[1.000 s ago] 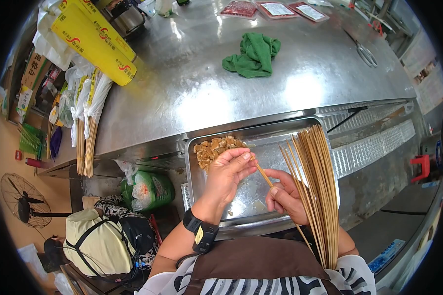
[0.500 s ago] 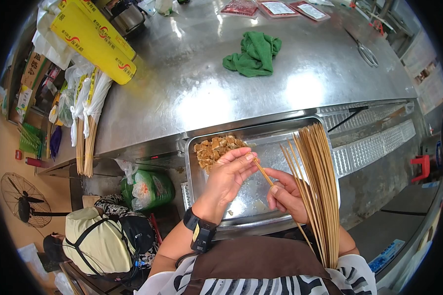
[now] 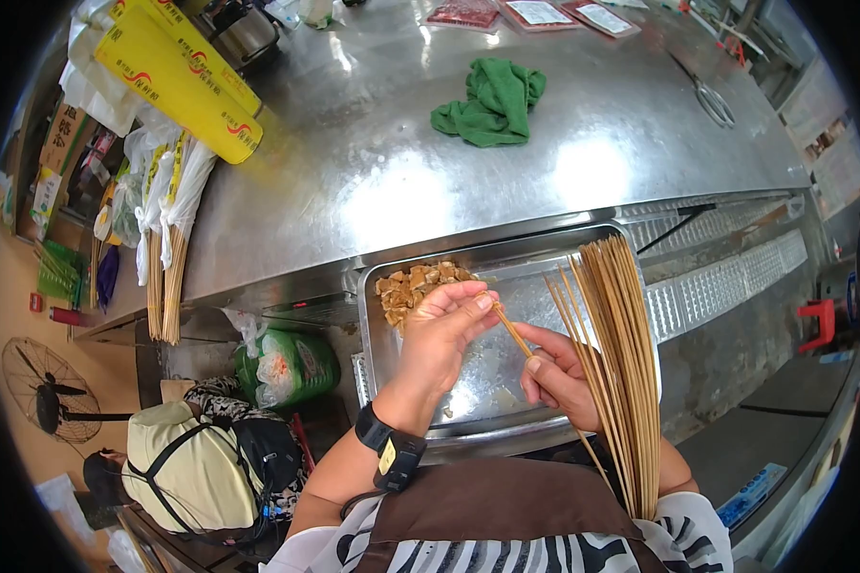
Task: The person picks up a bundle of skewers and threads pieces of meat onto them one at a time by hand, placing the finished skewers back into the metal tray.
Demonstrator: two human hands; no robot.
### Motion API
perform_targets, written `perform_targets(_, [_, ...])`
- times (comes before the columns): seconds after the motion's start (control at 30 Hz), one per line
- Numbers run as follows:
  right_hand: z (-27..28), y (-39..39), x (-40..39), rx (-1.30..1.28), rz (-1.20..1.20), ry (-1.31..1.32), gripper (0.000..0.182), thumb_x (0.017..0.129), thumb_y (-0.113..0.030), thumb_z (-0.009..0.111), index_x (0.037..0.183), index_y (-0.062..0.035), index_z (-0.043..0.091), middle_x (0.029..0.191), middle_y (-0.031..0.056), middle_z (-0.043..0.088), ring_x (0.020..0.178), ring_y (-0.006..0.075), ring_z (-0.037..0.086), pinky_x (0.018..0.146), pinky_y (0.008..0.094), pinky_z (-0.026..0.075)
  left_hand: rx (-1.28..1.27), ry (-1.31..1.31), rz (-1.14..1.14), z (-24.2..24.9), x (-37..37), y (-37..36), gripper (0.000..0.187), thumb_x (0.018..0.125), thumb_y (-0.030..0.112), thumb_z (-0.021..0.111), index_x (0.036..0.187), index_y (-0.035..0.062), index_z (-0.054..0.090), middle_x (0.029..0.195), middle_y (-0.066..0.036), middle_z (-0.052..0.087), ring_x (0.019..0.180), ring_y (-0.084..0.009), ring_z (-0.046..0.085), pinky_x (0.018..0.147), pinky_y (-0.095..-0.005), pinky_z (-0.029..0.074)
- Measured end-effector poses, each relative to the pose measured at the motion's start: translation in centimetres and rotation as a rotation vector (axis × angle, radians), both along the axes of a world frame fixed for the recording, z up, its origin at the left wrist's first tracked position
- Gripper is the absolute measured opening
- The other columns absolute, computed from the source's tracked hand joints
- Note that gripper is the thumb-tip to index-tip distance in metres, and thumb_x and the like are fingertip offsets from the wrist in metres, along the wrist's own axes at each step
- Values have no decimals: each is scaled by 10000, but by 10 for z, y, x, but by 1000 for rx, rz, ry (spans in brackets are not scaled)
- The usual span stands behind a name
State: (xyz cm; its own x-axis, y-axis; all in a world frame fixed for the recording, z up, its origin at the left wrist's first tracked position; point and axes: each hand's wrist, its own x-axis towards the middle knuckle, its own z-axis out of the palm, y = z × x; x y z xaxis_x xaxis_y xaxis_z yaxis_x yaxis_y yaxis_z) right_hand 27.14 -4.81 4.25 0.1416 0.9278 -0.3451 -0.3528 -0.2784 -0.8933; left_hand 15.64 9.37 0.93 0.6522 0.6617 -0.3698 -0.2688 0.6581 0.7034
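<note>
Over the metal tray, my left hand is closed in a pinch at the upper end of a thin wooden skewer. My right hand grips the same skewer lower down, thumb against the fingers. Whether a bit of food sits within the left pinch, I cannot tell. Brown food chunks are heaped in the tray's far left corner, partly behind my left hand. A thick bundle of skewers lies over the tray's right side, crossing above my right wrist and reaching my apron.
Beyond the tray is a steel table with a green cloth, scissors, red packs and yellow cling-film boxes. Bagged skewers overhang its left edge. A person is at lower left, near a green bin.
Both hands stay nearly in place on the skewer. My left fingers and wrist have shifted very slightly.
</note>
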Motion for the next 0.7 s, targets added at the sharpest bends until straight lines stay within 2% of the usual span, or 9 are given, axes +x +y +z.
perform_targets(0.23, [-2, 0, 5, -7, 50, -27, 418, 943, -123, 357, 1358, -84, 320, 690, -4, 480, 555, 38, 357, 509, 181, 314, 315, 92, 12, 3, 2, -3, 147, 826, 15, 604, 970, -11, 591, 905, -104, 635, 847, -155, 610, 772, -299, 515])
perform_targets(0.33, [-1, 1, 5, -15, 51, -20, 420, 942, -124, 358, 1358, -79, 318, 691, -5, 478, 557, 39, 357, 510, 181, 315, 321, 80, 18, 1, 3, -4, 142, 819, 9, 606, 961, 17, 599, 908, -107, 643, 838, -188, 625, 755, -305, 513])
perform_targets(0.53, [-3, 4, 4, -22, 2, -13, 406, 935, -104, 372, 1338, -56, 349, 647, 12, 489, 534, 51, 376, 507, 187, 326, 117, -23, -18, -5, 2, -4, 109, 842, 29, 578, 947, 35, 605, 959, -104, 632, 885, -193, 608, 807, -336, 487])
perform_targets(0.7, [-3, 5, 6, -11, 10, -3, 413, 937, -115, 365, 1346, -63, 336, 661, 2, 483, 551, 44, 373, 509, 181, 322, 84, -49, -19, -4, 3, -5, 108, 847, 24, 570, 949, 18, 604, 986, -116, 622, 892, -187, 601, 818, -342, 490])
